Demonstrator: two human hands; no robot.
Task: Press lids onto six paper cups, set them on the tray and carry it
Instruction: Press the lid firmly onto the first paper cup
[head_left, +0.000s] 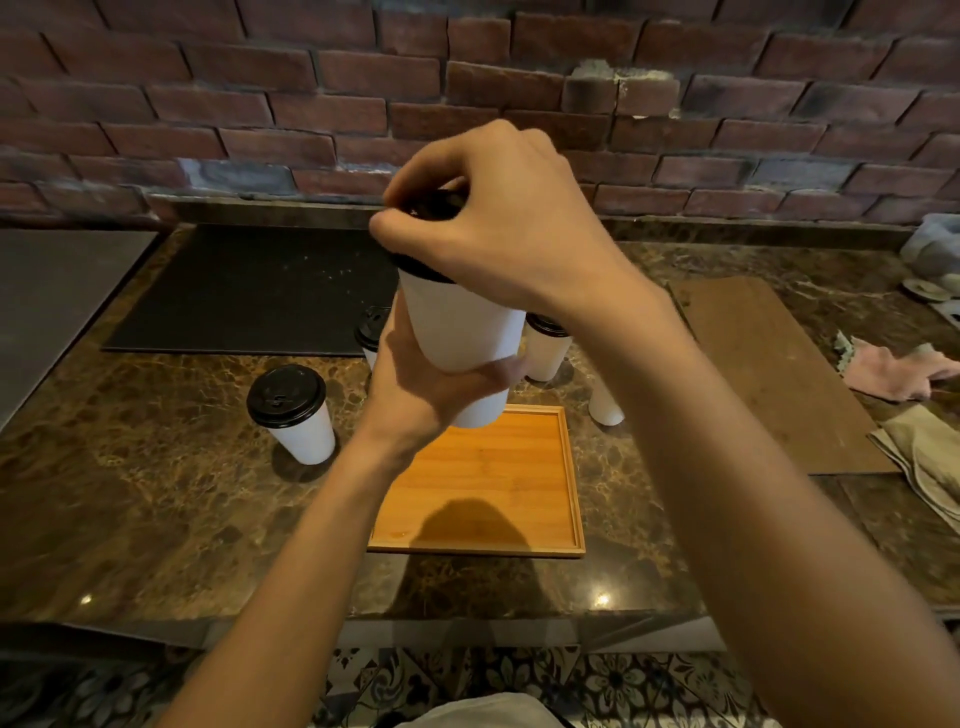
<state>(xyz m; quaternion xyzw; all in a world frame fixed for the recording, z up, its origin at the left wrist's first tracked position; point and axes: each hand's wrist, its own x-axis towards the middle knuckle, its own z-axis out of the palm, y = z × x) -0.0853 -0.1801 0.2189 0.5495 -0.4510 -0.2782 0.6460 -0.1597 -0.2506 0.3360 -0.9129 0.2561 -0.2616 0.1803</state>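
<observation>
The left hand (431, 387) grips a white paper cup (462, 322) round its lower part, fingers wrapped about the wall. The right hand (509, 223) sits on top of it, fingers and thumb curled down over the black lid (420, 269) and clasping its rim. Most of the lid is covered by that hand, so I cannot tell whether it is seated all the way round. The cup is held in the air, slightly tilted, above the far edge of the wooden tray (569, 467), which lies flat on the marble table (156, 493) with a dark shadow across its near half.

Four more white cups stand upright on the table, none on the tray. A lidded cup (296, 421) stands well to the left of the tray. A second lidded cup (370, 332) is half hidden behind the left hand, at the edge of the black mat (249, 296). A third lidded cup (545, 353) stands just beyond the tray's far right corner. A fourth cup (605, 408) stands to the right of that corner, its top hidden by the right forearm.

Further right a brown board (769, 364) lies on the table, with a pink cloth (893, 369) and a beige cloth (930, 457) beside it. A brick wall (311, 104) rises behind the table
</observation>
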